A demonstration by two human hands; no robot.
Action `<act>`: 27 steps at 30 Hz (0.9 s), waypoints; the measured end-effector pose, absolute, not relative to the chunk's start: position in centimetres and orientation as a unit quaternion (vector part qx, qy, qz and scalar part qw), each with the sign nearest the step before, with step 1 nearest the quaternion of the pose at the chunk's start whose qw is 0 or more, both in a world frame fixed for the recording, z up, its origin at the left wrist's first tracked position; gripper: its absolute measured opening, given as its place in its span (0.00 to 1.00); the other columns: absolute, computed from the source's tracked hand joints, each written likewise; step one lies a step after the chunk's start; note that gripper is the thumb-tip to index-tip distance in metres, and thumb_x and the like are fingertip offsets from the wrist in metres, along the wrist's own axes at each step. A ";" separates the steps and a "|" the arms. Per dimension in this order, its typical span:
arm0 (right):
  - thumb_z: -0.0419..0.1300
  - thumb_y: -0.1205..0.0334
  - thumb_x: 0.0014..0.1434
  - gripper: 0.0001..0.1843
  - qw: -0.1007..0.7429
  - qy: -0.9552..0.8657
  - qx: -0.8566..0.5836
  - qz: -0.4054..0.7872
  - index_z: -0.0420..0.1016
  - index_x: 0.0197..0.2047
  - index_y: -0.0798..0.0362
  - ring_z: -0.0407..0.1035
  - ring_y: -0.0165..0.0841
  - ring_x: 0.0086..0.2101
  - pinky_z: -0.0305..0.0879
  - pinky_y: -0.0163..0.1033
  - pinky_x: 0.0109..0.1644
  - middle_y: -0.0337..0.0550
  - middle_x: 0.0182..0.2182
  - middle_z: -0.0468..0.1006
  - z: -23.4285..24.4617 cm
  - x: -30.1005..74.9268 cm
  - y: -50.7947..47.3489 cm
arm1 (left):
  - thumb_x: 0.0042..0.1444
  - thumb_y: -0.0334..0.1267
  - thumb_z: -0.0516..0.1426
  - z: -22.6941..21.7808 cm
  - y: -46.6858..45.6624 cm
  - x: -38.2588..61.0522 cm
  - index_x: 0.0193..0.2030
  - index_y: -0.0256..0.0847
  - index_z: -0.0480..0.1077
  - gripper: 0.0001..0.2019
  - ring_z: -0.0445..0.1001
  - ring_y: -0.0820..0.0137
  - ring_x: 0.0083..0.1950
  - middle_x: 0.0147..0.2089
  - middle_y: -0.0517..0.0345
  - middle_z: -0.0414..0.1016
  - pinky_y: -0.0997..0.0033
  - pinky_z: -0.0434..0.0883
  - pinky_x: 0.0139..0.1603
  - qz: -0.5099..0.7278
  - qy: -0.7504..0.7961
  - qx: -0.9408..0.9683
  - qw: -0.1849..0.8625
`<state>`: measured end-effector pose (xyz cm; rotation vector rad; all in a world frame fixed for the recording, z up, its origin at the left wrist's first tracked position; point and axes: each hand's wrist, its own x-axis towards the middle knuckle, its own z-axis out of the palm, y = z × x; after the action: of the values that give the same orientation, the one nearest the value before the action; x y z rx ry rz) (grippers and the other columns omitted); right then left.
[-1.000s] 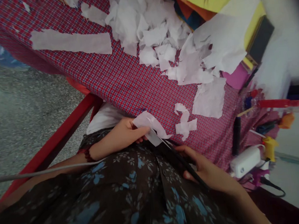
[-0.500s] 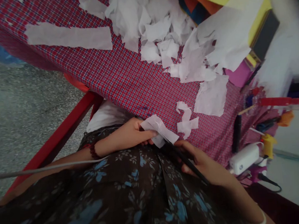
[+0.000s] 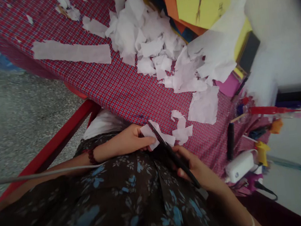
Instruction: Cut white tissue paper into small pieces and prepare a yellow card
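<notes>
My left hand (image 3: pixel 130 139) pinches a small white paper piece (image 3: pixel 148 132) at the near edge of the table, over my lap. My right hand (image 3: pixel 195 167) grips dark scissors (image 3: pixel 170 150), whose blades lie across the paper piece. A beaded bracelet circles my left wrist. Two small cut scraps (image 3: pixel 181 127) lie on the red checked tablecloth (image 3: pixel 116 88) just beyond the scissors' tip.
A heap of white paper scraps (image 3: pixel 143 35) and a long white strip (image 3: pixel 71 52) cover the table. Yellow and orange sheets (image 3: pixel 198 1) lie at the back. Pens, a black marker (image 3: pixel 230 141), a white charger (image 3: pixel 239 166) and a red table frame (image 3: pixel 57 141) are nearby.
The scissors' blades have moved forward across the paper piece, which now shows less of itself beyond my left fingers. The view shifted slightly, showing more of the far table.
</notes>
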<state>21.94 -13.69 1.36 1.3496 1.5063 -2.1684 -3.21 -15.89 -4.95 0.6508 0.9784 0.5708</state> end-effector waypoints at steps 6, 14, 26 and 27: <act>0.55 0.27 0.56 0.45 0.107 0.541 0.379 -0.743 0.58 0.66 0.49 0.66 0.39 0.39 0.65 0.42 0.41 0.49 0.43 0.70 1.8 23.0 -12.8 | 0.52 0.35 0.60 -4.4 -16.2 -4.6 0.33 0.39 0.75 0.03 0.71 0.75 0.30 0.30 0.63 0.77 0.77 0.66 0.32 0.291 0.398 0.330 0.805; 0.58 0.24 0.47 0.47 -0.084 0.428 0.363 -0.823 0.67 0.61 0.48 0.63 0.35 0.28 0.62 0.41 0.33 0.44 0.34 0.70 -1.0 23.8 -12.5 | 0.52 0.34 0.63 0.9 -13.7 -9.7 0.34 0.42 0.76 0.02 0.74 0.73 0.35 0.36 0.61 0.78 0.77 0.69 0.37 0.474 0.505 0.349 0.632; 0.60 0.30 0.55 0.43 -0.077 0.505 0.267 -0.817 0.66 0.64 0.50 0.68 0.35 0.30 0.64 0.40 0.33 0.46 0.36 0.74 -0.9 23.5 -12.1 | 0.45 0.32 0.67 0.9 -4.9 -11.1 0.31 0.39 0.73 0.08 0.71 0.76 0.22 0.20 0.64 0.73 0.78 0.70 0.27 0.583 0.420 0.319 0.618; 0.61 0.32 0.56 0.42 -0.082 0.530 0.271 -0.799 0.64 0.65 0.50 0.69 0.35 0.32 0.65 0.39 0.35 0.47 0.38 0.75 -0.3 23.6 -11.7 | 0.45 0.32 0.67 1.1 -4.2 -11.1 0.30 0.38 0.72 0.08 0.70 0.77 0.21 0.20 0.65 0.72 0.79 0.69 0.26 0.572 0.419 0.335 0.621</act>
<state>23.64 -11.66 -0.31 0.8985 1.7573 -2.6509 -11.06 -4.21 1.13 0.7702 0.9624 1.3145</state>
